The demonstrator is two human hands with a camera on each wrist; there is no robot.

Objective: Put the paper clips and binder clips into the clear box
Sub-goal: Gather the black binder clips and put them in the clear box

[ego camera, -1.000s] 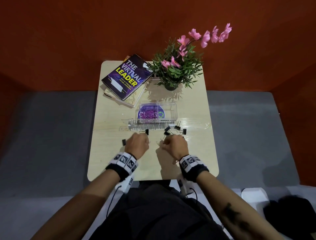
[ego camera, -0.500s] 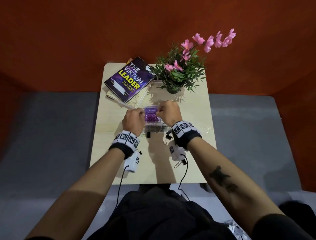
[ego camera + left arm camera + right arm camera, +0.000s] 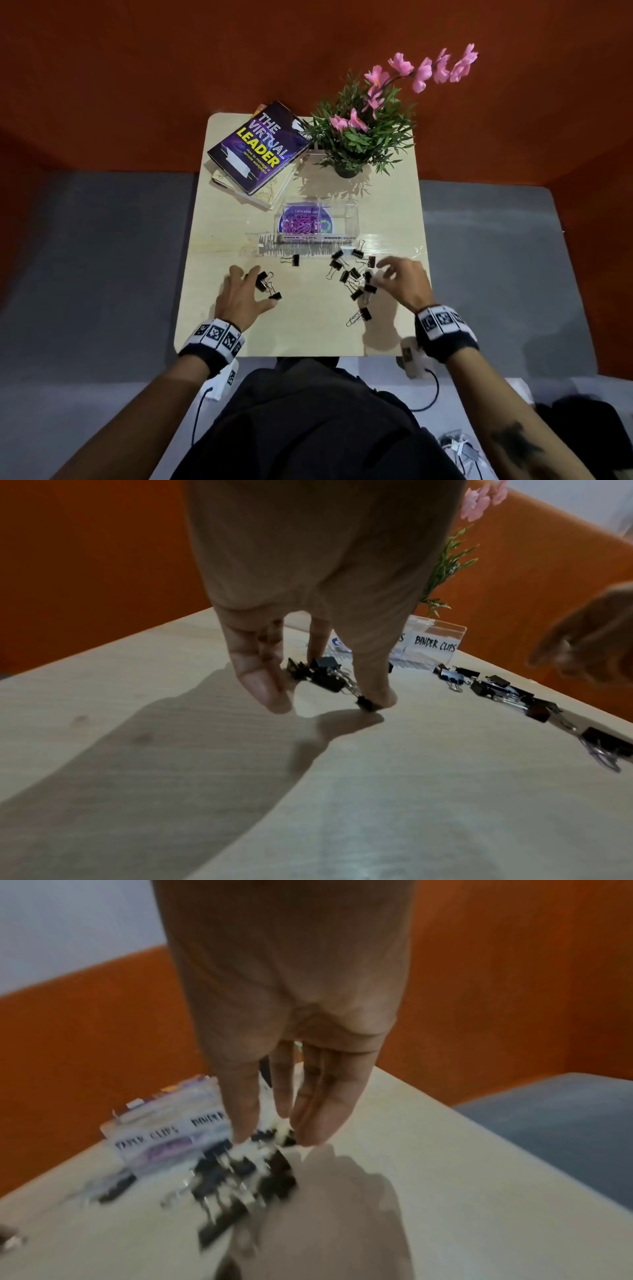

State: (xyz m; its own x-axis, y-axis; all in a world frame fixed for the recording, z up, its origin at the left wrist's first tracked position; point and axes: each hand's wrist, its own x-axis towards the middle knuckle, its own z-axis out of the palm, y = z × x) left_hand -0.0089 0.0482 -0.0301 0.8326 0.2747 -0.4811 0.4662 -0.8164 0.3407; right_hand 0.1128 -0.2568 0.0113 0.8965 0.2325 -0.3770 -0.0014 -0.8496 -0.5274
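Observation:
The clear box (image 3: 346, 219) stands mid-table with labels "PAPER CLIPS" and "BINDER CLIPS" on its front. Purple paper clips (image 3: 301, 222) lie in its left compartment; the right one looks empty. Several black binder clips (image 3: 352, 274) are scattered in front of it on the right, and one lies alone (image 3: 294, 259). My left hand (image 3: 262, 287) is spread over two or three binder clips (image 3: 325, 680), its fingertips (image 3: 270, 699) touching them. My right hand (image 3: 375, 274) hovers over the right cluster with straight fingers (image 3: 315, 1123); the right wrist view is blurred.
A stack of books (image 3: 255, 154) lies at the table's (image 3: 308, 329) back left and a potted plant with pink flowers (image 3: 359, 137) at the back right. A strip of clear film (image 3: 394, 240) lies in front of the box. Grey floor surrounds the table.
Half a second ago both hands were up at the clear box. They have drawn back toward me and now sit over the binder clips with fingers spread.

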